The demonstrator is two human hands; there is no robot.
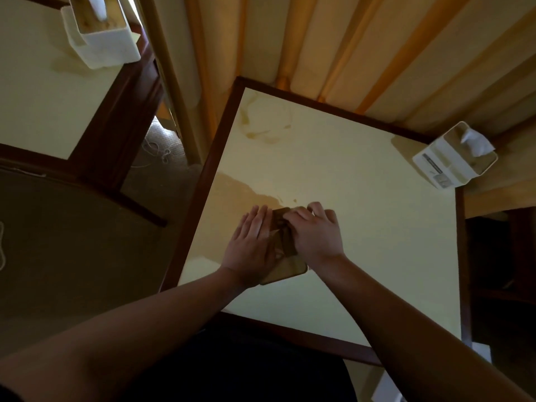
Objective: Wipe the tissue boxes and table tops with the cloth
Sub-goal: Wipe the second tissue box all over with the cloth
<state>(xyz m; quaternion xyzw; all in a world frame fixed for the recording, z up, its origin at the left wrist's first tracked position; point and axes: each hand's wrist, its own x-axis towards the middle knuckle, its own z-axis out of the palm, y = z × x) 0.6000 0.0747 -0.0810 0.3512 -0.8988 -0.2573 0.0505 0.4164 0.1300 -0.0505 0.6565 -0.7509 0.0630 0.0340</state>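
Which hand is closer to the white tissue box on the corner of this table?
Right. The right hand lies on the brown cloth on the side toward the white tissue box; the left hand lies on the cloth's far side, farther from the box.

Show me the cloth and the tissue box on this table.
cloth (285, 245), head view, folded brown middle between the hands
tissue box (452, 166), head view, white side wall at far right corner

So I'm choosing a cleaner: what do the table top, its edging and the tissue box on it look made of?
Table top: a smooth cream surface, probably laminate; it shines and shows darker streaks like wet marks. Edging: dark reddish-brown, seemingly varnished wood. Tissue box: white, hard-edged with rounded corners, likely plastic with a matte look.
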